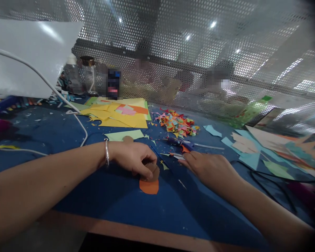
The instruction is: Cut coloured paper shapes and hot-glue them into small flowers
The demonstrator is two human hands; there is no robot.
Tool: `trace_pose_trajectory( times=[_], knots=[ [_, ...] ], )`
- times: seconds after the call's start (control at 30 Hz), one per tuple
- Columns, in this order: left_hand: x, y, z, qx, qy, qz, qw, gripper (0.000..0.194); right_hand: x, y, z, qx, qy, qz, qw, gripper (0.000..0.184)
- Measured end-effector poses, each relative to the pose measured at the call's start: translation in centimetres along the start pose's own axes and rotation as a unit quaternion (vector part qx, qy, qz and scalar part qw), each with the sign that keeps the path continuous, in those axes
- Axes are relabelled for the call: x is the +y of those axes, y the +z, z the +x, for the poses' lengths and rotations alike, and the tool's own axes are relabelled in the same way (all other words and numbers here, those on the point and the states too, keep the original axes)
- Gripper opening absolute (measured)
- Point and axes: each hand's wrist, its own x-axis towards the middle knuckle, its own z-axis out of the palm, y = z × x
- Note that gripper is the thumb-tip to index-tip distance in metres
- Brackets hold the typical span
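Observation:
My left hand [135, 159], with a silver bracelet at the wrist, pinches a rounded brown piece [154, 172] like card between thumb and fingers. Directly below it, and partly hidden by it, an orange paper piece [149, 187] with a curved edge rests on the blue table. My right hand [207, 167] reaches to the middle of the table, its fingers closed around what look like scissors [177, 156]; a silver blade shows at the fingertips, the rest is mostly covered. A dark blue handle-like thing [174, 141] lies just beyond. Another brown rounded piece [128, 139] lies behind my left wrist.
Yellow paper sheets [136, 120] lie at the back, beside a heap of coloured paper scraps [177, 122]. More cut paper [248, 148] spreads at the right, near a black cable [262, 185]. A white cable [81, 122] crosses the left. Bottles and a perforated screen [168, 42] stand behind.

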Motion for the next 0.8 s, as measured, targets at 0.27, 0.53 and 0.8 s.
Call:
trace_pose_trajectory(
  times=[0.27,0.53,0.8],
  knots=[
    [0.4,0.0,-0.3,-0.005,-0.019,0.014,1.0,0.018,1.0,-0.4,0.3,-0.014,0.04,-0.004,0.999,0.043],
    [0.0,0.1,-0.2,0.008,-0.009,0.014,1.0,0.017,5.4,-0.1,4.1,-0.025,0.168,0.013,0.985,0.049],
    [0.7,0.0,-0.6,0.077,-0.025,0.107,0.991,0.037,2.5,1.2,0.8,0.033,0.155,0.173,0.972,0.044]
  ],
)
